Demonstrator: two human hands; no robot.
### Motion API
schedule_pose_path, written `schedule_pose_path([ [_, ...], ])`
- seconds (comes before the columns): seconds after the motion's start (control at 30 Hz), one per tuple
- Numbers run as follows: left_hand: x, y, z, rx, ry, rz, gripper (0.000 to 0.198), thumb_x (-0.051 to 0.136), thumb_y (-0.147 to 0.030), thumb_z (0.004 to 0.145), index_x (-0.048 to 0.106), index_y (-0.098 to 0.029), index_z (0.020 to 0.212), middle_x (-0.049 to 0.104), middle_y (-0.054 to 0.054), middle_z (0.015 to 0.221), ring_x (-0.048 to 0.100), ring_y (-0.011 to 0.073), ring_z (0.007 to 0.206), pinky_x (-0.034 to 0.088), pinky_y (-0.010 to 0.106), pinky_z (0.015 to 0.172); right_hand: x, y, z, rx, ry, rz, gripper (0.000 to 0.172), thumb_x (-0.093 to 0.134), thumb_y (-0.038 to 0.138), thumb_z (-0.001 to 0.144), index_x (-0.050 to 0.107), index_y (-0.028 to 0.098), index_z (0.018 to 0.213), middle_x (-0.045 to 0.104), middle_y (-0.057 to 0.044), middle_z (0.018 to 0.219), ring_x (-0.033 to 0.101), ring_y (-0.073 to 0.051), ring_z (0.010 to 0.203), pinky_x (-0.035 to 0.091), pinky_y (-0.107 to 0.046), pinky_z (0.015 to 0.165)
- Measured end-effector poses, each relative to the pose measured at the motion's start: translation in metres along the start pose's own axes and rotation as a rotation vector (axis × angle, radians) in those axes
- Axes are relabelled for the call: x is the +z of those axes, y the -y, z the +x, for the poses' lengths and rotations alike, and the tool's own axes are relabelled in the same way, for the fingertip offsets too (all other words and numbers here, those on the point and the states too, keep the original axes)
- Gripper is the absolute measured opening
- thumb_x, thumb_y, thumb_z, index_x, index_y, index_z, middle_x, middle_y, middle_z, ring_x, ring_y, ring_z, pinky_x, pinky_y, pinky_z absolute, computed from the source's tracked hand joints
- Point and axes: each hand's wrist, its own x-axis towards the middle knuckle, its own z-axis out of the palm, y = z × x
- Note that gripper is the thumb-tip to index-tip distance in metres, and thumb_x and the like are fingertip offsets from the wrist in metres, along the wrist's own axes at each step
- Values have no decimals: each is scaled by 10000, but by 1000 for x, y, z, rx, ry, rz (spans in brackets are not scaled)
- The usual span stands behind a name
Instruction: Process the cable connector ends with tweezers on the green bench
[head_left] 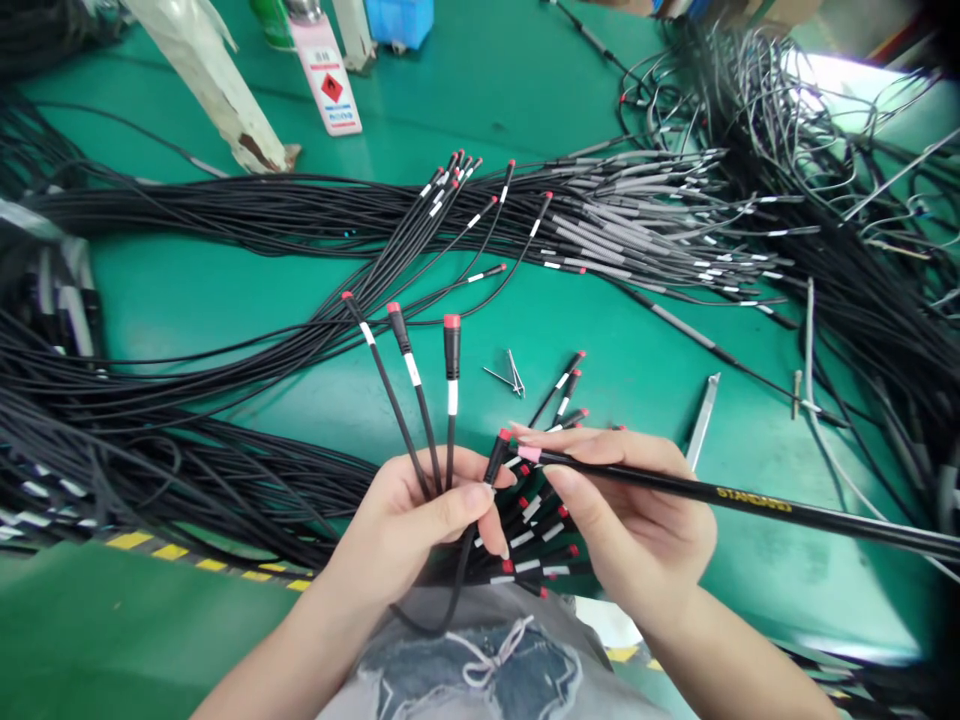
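Note:
My left hand is closed around several black cables. Three of their red-ended connectors fan upward above the fingers. Between thumb and fingertips it pinches one more cable connector, tilted, its red end toward my right hand. A slim black rod with gold "STANDARD" lettering and a pink tip lies in my right hand, gripped between thumb and fingers. The rod's tip is right beside the pinched connector's red end; whether they touch I cannot tell. Behind and below the hands lie more red-ended cables, partly hidden.
A thick cable bundle crosses the green table. Small metal pins lie ahead of my hands, and a metal strip is to the right. A pink bottle stands near a post. Tangled wires fill the right.

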Motion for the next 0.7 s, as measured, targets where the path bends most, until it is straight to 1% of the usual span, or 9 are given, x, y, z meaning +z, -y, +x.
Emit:
schedule_pose_path([
  [0.17,-1,1,0,-5,-4,7,294,767,-388,751,751,-142,911,670,41,535,451,101,455,225,250,486,0,1,0,-38,44,-5,369,607,-48,836,619,226,1083,750,-17,1031,724,-192,993,625,-387,902],
  [0.37,-2,0,1,-14,-12,4,264,780,-327,725,765,-136,907,636,34,508,381,87,443,184,251,478,-4,-4,-2,-62,9,-116,321,640,0,842,634,240,1055,727,-34,1045,717,-213,973,619,-398,841],
  [0.4,-2,0,1,-15,-10,4,262,777,-311,722,766,-135,916,635,37,505,370,88,442,179,252,478,-6,-5,-2,-88,-28,-157,291,651,29,849,648,246,1043,723,-33,1011,715,-206,927,614,-390,807],
  [0.47,-1,-1,1,-11,-9,3,264,772,-293,716,766,-132,925,639,43,510,334,83,436,166,253,474,-9,-5,0,-151,-140,-192,237,616,106,906,664,265,1075,701,-9,853,690,-169,745,585,-350,683],
  [0.53,-1,-3,1,-6,-18,7,258,775,-289,705,765,-131,909,641,47,513,298,72,429,151,247,465,-13,0,5,-188,-229,-173,241,523,161,977,655,274,1145,656,22,691,631,-142,580,534,-324,585],
  [0.57,-1,-3,1,-5,-27,9,252,781,-288,698,765,-130,893,637,45,511,288,65,425,151,241,460,-16,6,8,-193,-245,-159,249,489,176,998,648,272,1164,657,25,666,626,-144,560,527,-327,576],
  [0.63,-3,-3,1,-6,-51,19,249,791,-302,691,763,-129,869,623,35,500,301,57,419,173,223,451,-24,24,17,-207,-220,-153,192,538,208,982,652,263,1127,713,0,759,680,-178,661,565,-366,646],
  [0.67,-4,-2,1,-2,-64,23,256,795,-316,692,762,-131,866,617,30,495,329,57,416,195,212,446,-29,35,21,-211,-202,-145,171,602,243,952,639,280,1115,737,-10,869,704,-204,769,588,-399,720],
  [0.7,-6,-1,1,3,-74,26,264,799,-331,693,763,-135,866,616,27,494,367,61,416,223,202,442,-35,48,25,-196,-165,-146,211,664,286,913,616,312,1117,736,-2,989,708,-222,890,598,-427,805],
])
